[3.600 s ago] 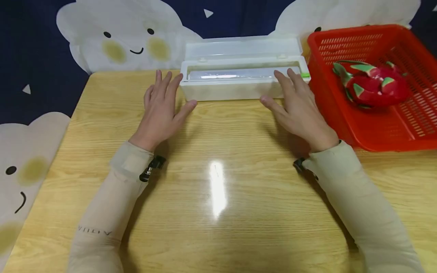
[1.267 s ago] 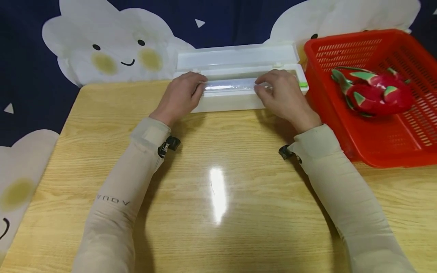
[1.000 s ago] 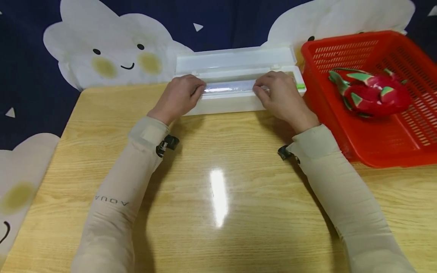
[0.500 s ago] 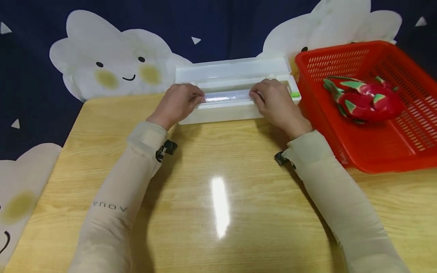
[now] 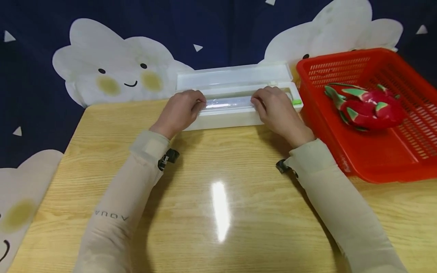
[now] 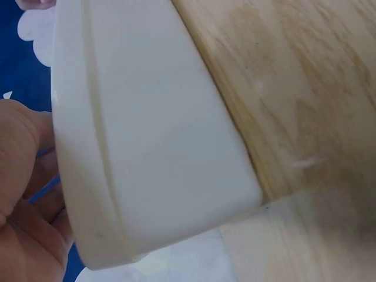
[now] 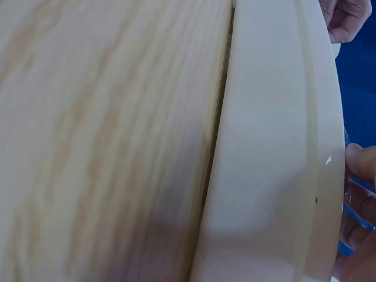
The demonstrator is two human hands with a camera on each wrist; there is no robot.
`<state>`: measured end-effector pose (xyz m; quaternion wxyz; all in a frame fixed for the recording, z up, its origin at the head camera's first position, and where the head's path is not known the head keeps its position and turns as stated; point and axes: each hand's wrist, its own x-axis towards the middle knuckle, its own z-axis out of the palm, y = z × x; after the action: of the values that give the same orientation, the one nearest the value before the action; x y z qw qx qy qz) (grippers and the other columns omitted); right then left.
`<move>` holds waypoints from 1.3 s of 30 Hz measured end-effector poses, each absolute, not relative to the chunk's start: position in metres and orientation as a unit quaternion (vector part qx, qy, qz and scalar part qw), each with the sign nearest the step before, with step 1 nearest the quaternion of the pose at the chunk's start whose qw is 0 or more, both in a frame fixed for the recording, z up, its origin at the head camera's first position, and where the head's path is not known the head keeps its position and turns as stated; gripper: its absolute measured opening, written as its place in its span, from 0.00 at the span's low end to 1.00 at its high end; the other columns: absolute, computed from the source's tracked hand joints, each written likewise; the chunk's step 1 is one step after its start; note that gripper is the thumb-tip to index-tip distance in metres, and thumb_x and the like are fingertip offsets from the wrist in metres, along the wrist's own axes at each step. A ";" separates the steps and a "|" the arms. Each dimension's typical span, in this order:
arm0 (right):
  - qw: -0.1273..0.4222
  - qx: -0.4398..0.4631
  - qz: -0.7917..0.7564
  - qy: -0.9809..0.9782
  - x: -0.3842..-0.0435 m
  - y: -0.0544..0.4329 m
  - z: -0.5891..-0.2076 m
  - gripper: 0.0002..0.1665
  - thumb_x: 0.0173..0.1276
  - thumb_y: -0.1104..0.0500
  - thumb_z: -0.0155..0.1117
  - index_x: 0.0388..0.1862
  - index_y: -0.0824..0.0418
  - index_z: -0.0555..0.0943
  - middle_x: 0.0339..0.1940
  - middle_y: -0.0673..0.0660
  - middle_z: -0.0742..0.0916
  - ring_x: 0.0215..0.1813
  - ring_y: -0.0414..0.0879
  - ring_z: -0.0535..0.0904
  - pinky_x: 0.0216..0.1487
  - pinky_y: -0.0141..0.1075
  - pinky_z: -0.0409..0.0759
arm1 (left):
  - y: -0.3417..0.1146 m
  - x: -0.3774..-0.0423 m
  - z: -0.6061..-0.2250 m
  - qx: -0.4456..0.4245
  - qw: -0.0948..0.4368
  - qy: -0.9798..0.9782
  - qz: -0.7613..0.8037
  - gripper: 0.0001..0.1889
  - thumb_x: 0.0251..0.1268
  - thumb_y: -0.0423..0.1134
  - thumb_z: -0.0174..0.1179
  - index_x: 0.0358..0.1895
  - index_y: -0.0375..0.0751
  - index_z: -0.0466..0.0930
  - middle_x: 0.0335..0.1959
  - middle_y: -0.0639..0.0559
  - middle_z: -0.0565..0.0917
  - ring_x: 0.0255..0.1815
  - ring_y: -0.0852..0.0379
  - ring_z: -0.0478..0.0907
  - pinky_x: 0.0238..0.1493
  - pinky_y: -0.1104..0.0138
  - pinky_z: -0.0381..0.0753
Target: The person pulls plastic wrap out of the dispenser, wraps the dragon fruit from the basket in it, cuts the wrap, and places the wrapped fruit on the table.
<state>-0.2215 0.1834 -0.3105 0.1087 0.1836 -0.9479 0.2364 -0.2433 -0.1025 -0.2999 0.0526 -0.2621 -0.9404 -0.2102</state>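
Note:
A long white cling film dispenser (image 5: 222, 121) stands at the table's back edge with its lid (image 5: 235, 76) raised. Inside lies a shiny roll of cling film (image 5: 228, 102). My left hand (image 5: 181, 112) bends over the left part of the roll, thumb and fingers pinching the film. Over the right part, my right hand (image 5: 276, 112) pinches it the same way. In the right wrist view, clear film shows by the fingers (image 7: 361, 202) behind the dispenser wall (image 7: 276, 141). In the left wrist view, the fingers (image 6: 44, 173) are partly hidden behind the wall (image 6: 153, 129).
A red plastic basket (image 5: 341, 151) stands to the right of the dispenser, holding a red and green dragon fruit (image 5: 370, 108). A green slider (image 5: 296, 102) sits at the dispenser's right end. Behind the wooden table (image 5: 191, 212) hangs a dark blue cloth with cloud shapes (image 5: 112, 68).
Both hands were spread above the dispenser at first; they have come in over the roll and curled to pinch the film. During the last second they barely move, while the head view tilts up.

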 end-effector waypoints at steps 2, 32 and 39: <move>0.110 0.182 0.238 -0.948 -0.221 0.184 -0.310 0.15 0.81 0.57 0.56 0.54 0.66 0.83 0.51 0.65 0.88 0.53 0.60 0.78 0.63 0.51 0.79 | -0.102 -0.243 -0.302 -0.268 0.062 -0.937 -0.216 0.10 0.80 0.37 0.54 0.50 0.38 0.84 0.44 0.43 0.88 0.43 0.47 0.84 0.54 0.54 0.83; 0.125 0.180 0.241 -0.945 -0.222 0.187 -0.313 0.14 0.77 0.61 0.60 0.56 0.63 0.85 0.55 0.64 0.90 0.54 0.60 0.82 0.66 0.52 0.80 | -0.108 -0.238 -0.313 -0.294 0.141 -0.920 -0.217 0.10 0.78 0.37 0.59 0.50 0.37 0.87 0.47 0.43 0.87 0.47 0.48 0.85 0.53 0.56 0.86; 0.124 0.174 0.242 -0.947 -0.220 0.192 -0.312 0.14 0.76 0.63 0.61 0.57 0.63 0.86 0.56 0.64 0.90 0.56 0.60 0.83 0.68 0.52 0.80 | -0.105 -0.236 -0.316 -0.298 0.143 -0.913 -0.240 0.10 0.77 0.37 0.60 0.50 0.38 0.88 0.48 0.43 0.90 0.51 0.46 0.87 0.68 0.55 0.81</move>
<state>-0.2205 0.1917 -0.3122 0.1242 0.1735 -0.9466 0.2415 -0.2364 -0.1054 -0.3165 0.1431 -0.2976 -0.9130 -0.2396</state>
